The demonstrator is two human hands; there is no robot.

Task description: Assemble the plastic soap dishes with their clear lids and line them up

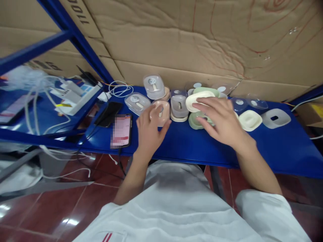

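My left hand (149,129) is at a pink oval piece (164,112) on the blue table, fingers and thumb spread around its near side. Toward the right, my right hand (219,117) has its fingertips on a cream oval piece (193,101), which sits tilted above a green tray (195,121). Between the hands stands a clear-lidded container (178,104) on a cream base. Behind my left hand are a clear-covered box (154,86) and a clear lid (137,103).
Two phones, one with a lit screen (121,131) and one dark (109,114), lie left on the blue table (176,148). Rightward are a cream piece (250,120) and a white shell (276,118). Cables and a power strip (87,97) are far left; cardboard (151,43) rises behind.
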